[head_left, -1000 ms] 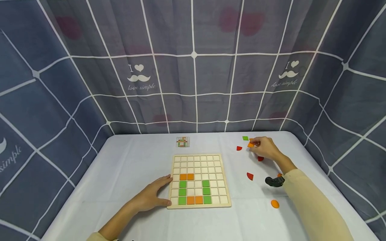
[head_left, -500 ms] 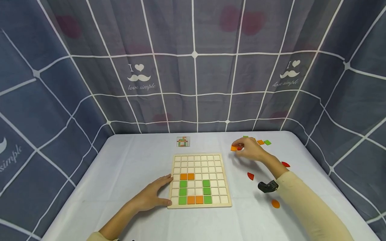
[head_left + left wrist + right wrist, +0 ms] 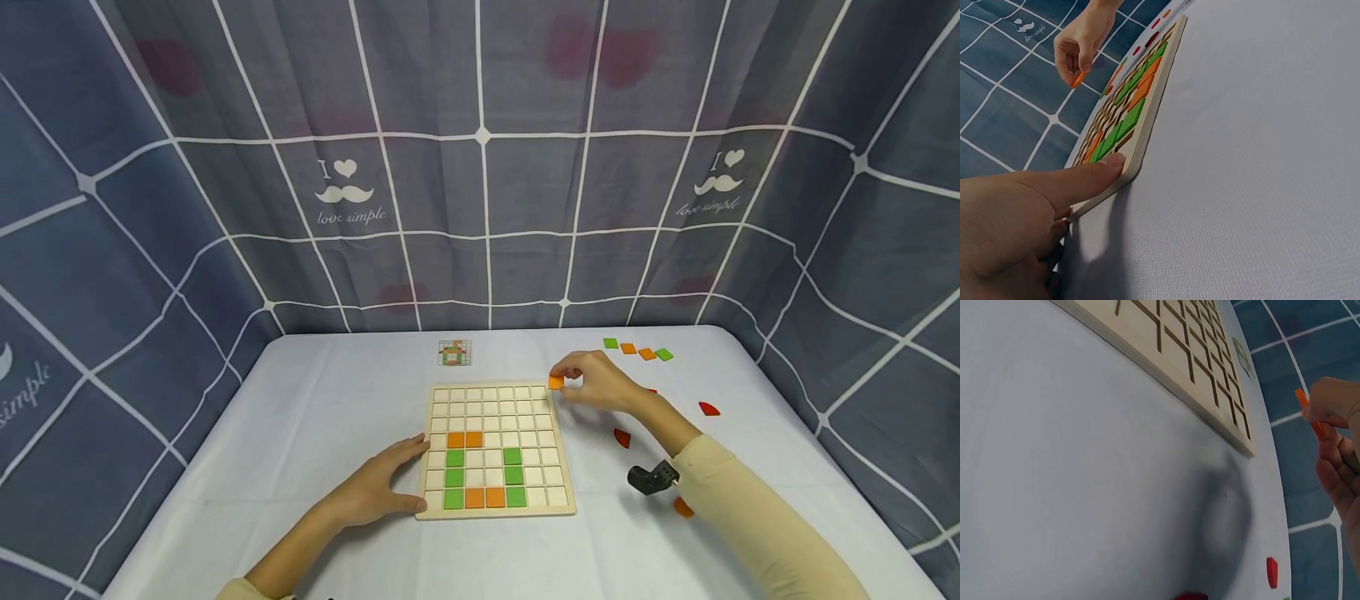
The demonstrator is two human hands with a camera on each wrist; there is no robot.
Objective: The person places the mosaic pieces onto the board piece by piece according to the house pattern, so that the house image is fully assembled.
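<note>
A wooden grid board [image 3: 495,514] lies on the table with square tiles set in it: green tiles [image 3: 454,477] in two columns, orange tiles [image 3: 474,498] in two rows. Along its left edge rests my left hand [image 3: 371,490], thumb and fingers spread; in the left wrist view the straight thumb [image 3: 1088,180] presses on the board's corner. Close above the board's far right corner, my right hand [image 3: 600,382] pinches an orange square tile [image 3: 556,382] between thumb and fingertips. The right wrist view shows that tile [image 3: 1310,414] edge-on.
Behind the board lies a small pattern card [image 3: 454,353]. Loose green [image 3: 611,343] and orange tiles [image 3: 647,354] form a row at the far right. Red pieces [image 3: 709,409] and an orange piece [image 3: 683,507] lie nearer the right arm. A grey curtain [image 3: 420,267] stands behind the table.
My right hand has picked the orange tile from the loose pieces at the far right and carried it left to the board's corner. My left hand has stayed still.
</note>
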